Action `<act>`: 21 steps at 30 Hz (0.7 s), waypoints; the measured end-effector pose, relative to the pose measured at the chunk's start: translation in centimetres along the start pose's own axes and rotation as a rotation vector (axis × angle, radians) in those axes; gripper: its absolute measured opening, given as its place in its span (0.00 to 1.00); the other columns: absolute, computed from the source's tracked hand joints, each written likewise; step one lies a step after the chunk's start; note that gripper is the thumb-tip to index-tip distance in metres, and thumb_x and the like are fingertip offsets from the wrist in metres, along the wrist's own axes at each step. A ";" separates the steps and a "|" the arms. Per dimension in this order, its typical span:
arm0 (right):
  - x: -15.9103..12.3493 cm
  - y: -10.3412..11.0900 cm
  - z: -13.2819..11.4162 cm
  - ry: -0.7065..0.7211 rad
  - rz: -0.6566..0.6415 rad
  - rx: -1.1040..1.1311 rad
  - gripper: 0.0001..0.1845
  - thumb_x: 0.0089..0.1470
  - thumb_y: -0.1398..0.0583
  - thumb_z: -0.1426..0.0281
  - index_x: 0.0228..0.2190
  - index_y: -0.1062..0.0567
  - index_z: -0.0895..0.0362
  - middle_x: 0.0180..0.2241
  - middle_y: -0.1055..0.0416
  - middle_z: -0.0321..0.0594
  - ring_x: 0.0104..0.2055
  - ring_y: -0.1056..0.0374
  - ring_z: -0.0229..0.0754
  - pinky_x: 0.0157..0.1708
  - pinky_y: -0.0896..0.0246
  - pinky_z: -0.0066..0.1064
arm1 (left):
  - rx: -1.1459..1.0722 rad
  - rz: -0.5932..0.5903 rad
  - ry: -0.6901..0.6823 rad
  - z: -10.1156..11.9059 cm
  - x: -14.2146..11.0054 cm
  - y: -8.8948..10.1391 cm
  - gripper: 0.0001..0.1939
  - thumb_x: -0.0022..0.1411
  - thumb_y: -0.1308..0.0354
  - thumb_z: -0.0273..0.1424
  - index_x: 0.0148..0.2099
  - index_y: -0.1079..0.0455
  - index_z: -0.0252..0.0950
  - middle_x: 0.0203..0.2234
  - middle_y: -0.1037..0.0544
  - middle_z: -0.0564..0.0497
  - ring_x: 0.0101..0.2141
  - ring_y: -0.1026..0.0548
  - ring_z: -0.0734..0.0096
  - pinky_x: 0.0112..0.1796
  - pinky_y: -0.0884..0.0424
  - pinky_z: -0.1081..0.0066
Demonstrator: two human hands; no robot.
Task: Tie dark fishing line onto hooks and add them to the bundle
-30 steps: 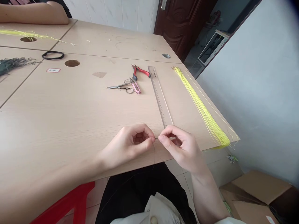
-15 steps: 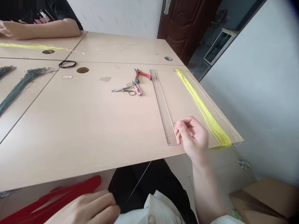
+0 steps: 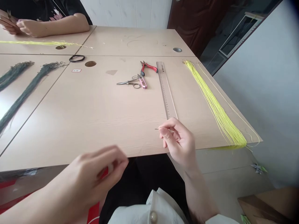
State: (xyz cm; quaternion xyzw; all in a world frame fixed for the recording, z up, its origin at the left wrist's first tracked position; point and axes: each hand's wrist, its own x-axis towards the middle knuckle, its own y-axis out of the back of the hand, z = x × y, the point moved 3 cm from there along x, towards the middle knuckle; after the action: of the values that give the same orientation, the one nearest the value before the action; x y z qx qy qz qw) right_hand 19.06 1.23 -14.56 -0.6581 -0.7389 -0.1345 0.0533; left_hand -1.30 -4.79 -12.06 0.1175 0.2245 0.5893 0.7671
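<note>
My right hand [image 3: 178, 140] is closed in a pinch just over the near end of a clear ruler [image 3: 169, 99]. From its fingertips a short dark end of thin cord [image 3: 156, 128] pokes out to the left; the rest of it is hidden. My left hand [image 3: 102, 171], slightly blurred, hovers at the table's front edge with curled fingers and thumb and forefinger together. What it grips, if anything, I cannot make out. Right of the ruler lies a bundle of yellow cords [image 3: 216, 109].
Red-handled pliers [image 3: 149, 67], scissors [image 3: 128, 82] and pink thread snips [image 3: 142, 81] lie behind my hands. Dark green cord bundles [image 3: 30, 87] and a black ring [image 3: 77, 58] are at left. A person's forearm [image 3: 63, 27] rests across the table [image 3: 93, 124]. A cardboard box [image 3: 268, 205] stands at lower right.
My left hand has risen from my lap to the table edge. My right hand has shifted left, and the thin green cord seen over my lap no longer shows there. The view has tilted.
</note>
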 end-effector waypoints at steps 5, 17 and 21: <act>-0.1 0.3 0.0 -0.024 0.021 0.002 0.06 0.57 0.42 0.69 0.28 0.30 0.55 0.26 0.36 0.32 0.24 0.37 0.30 0.19 0.45 0.22 | -0.182 0.028 -0.185 4.2 7.9 -1.7 0.12 0.63 0.51 0.36 0.29 0.37 0.37 0.21 0.32 0.56 0.21 0.36 0.79 0.20 0.40 0.78; 0.2 0.5 -0.5 -0.003 0.045 -0.065 0.06 0.53 0.41 0.79 0.30 0.28 0.57 0.25 0.35 0.34 0.23 0.39 0.32 0.18 0.44 0.27 | -0.686 -0.332 -0.019 1.9 10.2 -3.3 0.06 0.59 0.43 0.33 0.35 0.34 0.36 0.24 0.26 0.56 0.15 0.32 0.84 0.19 0.32 0.81; 0.3 0.6 -0.4 0.015 0.033 -0.049 0.07 0.53 0.42 0.80 0.31 0.27 0.57 0.25 0.33 0.34 0.25 0.37 0.33 0.20 0.41 0.27 | -0.771 -0.333 0.055 2.3 10.5 -3.9 0.03 0.53 0.41 0.26 0.31 0.32 0.36 0.18 0.25 0.56 0.16 0.29 0.78 0.17 0.28 0.81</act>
State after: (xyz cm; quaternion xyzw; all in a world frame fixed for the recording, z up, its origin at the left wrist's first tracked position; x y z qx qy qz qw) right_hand 19.54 1.49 -14.01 -0.6704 -0.7239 -0.1566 0.0447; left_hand 5.31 4.40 -13.92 -0.2318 0.0241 0.5009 0.8335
